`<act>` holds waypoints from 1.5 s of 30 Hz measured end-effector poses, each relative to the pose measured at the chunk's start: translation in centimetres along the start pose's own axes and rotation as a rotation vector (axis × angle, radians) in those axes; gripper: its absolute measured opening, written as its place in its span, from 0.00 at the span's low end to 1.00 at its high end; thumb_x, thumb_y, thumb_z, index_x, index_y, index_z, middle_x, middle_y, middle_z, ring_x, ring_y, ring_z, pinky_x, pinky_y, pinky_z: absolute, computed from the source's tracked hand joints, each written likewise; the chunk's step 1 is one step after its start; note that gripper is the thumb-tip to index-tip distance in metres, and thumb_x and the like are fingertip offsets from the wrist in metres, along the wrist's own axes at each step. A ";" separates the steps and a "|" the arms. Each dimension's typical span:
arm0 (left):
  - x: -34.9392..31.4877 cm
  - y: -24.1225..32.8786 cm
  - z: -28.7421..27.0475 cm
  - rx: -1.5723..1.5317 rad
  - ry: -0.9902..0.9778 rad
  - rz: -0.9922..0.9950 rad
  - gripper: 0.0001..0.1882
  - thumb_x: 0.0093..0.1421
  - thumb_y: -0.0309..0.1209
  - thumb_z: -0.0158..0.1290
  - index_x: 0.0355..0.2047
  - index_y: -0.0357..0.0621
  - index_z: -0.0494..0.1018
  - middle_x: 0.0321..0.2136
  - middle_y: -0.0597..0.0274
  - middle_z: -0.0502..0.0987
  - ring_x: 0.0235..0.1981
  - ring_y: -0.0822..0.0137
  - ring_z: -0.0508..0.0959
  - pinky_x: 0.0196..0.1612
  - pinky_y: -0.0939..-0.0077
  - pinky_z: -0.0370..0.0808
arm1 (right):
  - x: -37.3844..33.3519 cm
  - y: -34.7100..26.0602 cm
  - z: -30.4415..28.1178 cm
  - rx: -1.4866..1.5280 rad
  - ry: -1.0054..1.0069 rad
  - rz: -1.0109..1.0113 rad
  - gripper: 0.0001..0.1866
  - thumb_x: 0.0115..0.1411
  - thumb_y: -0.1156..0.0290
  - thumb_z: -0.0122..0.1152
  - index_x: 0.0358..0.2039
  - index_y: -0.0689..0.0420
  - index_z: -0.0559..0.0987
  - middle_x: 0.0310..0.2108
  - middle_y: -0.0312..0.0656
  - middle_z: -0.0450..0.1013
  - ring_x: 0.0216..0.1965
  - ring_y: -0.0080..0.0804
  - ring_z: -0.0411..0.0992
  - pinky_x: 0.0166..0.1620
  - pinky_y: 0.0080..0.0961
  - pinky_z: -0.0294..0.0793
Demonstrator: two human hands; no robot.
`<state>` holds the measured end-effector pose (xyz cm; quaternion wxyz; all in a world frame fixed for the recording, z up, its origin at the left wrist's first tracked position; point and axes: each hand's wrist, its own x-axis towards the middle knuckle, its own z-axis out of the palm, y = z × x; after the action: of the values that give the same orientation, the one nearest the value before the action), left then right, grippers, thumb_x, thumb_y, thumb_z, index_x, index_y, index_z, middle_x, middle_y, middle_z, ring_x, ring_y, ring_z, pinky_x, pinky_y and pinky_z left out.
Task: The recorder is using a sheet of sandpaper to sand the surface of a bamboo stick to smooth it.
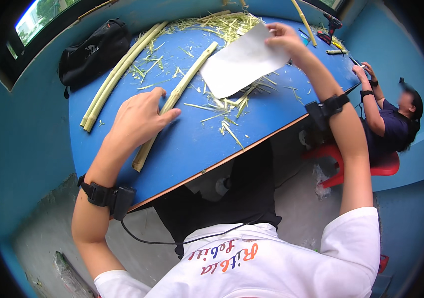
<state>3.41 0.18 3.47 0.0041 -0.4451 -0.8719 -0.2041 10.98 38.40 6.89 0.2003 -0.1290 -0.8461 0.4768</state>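
Observation:
In my right hand [284, 38] is the upper right corner of a white sheet [239, 62], pinched between thumb and fingers. The sheet, which looks like paper or thin card, is tilted over a pile of pale green shavings [222, 27]. My left hand [140, 116] is at a peeled, cane-like stalk [189, 79] lying slantwise on the blue table [207, 141]. Its thumb reaches across the stalk, with a gap between thumb and forefinger; the other fingers are partly hidden. Two longer stalks [117, 79] lie side by side farther left.
A black bag [95, 52] lies at the table's far left. Another stalk [305, 22], a cordless drill [329, 29] and a yellow-handled tool [338, 45] are at the far right. A co-worker [390, 116] sits on a red stool [381, 166] beyond the right edge.

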 end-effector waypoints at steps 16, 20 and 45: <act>0.4 -1.3 0.7 0.118 0.141 0.056 0.12 0.61 0.30 0.40 0.26 0.34 0.65 0.23 0.43 0.71 0.30 0.46 0.72 0.34 0.56 0.67 | -7.9 -7.3 14.3 -0.645 -0.569 -0.914 0.16 0.47 0.68 0.64 0.38 0.51 0.74 0.45 0.39 0.65 0.50 0.38 0.62 0.52 0.32 0.65; 0.6 -0.7 0.9 0.009 0.110 0.123 0.11 0.63 0.32 0.39 0.34 0.37 0.66 0.28 0.44 0.71 0.33 0.46 0.72 0.36 0.57 0.66 | -6.3 -6.7 13.6 -0.500 -0.447 -0.804 0.28 0.46 0.53 0.65 0.46 0.52 0.72 0.49 0.43 0.64 0.53 0.42 0.59 0.56 0.36 0.61; 0.4 -4.0 -1.4 0.259 0.247 0.013 0.08 0.56 0.32 0.50 0.33 0.41 0.72 0.31 0.57 0.71 0.41 0.59 0.71 0.45 0.66 0.69 | -2.9 -3.4 11.8 -1.172 -0.212 -0.347 0.32 0.58 0.39 0.42 0.50 0.53 0.70 0.45 0.48 0.67 0.50 0.43 0.64 0.53 0.36 0.63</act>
<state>-0.22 -2.05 3.39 0.1697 -0.4182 -0.8808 -0.1432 8.01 26.49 3.70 0.0857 -0.0301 -0.9912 -0.0965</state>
